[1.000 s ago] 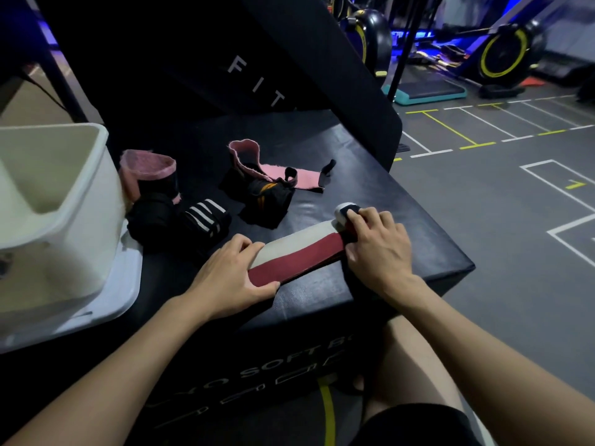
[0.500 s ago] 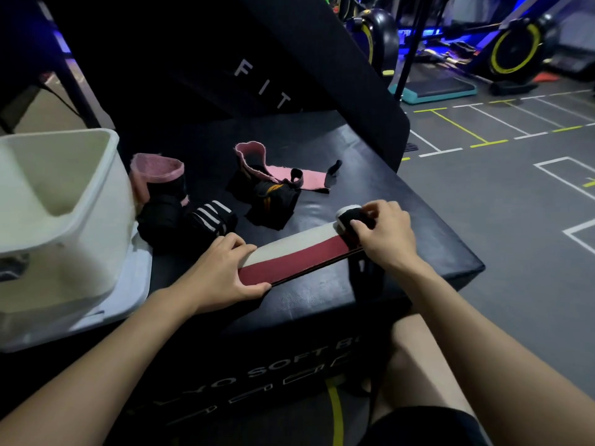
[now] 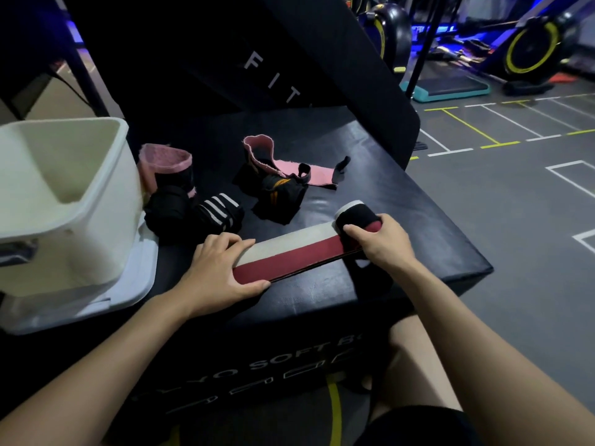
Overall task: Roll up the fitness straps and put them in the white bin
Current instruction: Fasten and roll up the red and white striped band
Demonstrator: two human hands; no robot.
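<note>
We roll a red-and-white strap on the black tabletop.

Our left hand lies flat, fingers straight, pressing down the strap's loose end. Our right hand curls round the rolled end, thumb pinching the roll. The strap stretches between both hands. Beyond the left hand sit several dark straps and a pink strap; the white bin stands further left.

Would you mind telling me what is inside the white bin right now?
The visible part of the white bin shows only bare inner walls and no straps. Its near rim hides the bottom, so I cannot tell whether anything lies there.
</note>
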